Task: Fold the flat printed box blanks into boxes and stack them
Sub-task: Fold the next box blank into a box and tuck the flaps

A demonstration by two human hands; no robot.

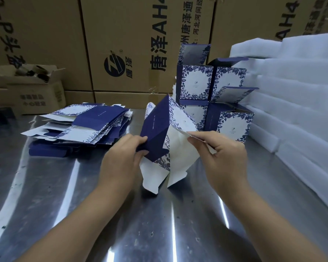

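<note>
Brown shipping cartons [125, 35] wall off the rear of the station, and a bank of white foam sheets [301, 103] stands along the right. A steel table [55, 205] carries the work. On its left lies the pile of flat blanks [87, 123], loosely fanned and uneven. At back centre sits the stack of folded boxes [195, 82], two tiers high, with several lids standing open. The blank in hand [155, 125] is held above the table between the two and is partly opened into a sleeve, its white bottom flaps hanging loose. The left hand [121, 161] grips the dark blue panel at its lower corner, thumb and fingers closed on the card. The right hand [225, 159] pinches the edge of a white flap between thumb and fingertips, with the remaining fingers curled. Judgement: the step in hand is squaring the sleeve and turning in the flaps. Pulling on a pinched flap edge could crease or tear the card, and uneven grip could set the sleeve skewed. Open lids could destabilise the stack when another box is added, and the fanned pile could slide if nudged.
</note>
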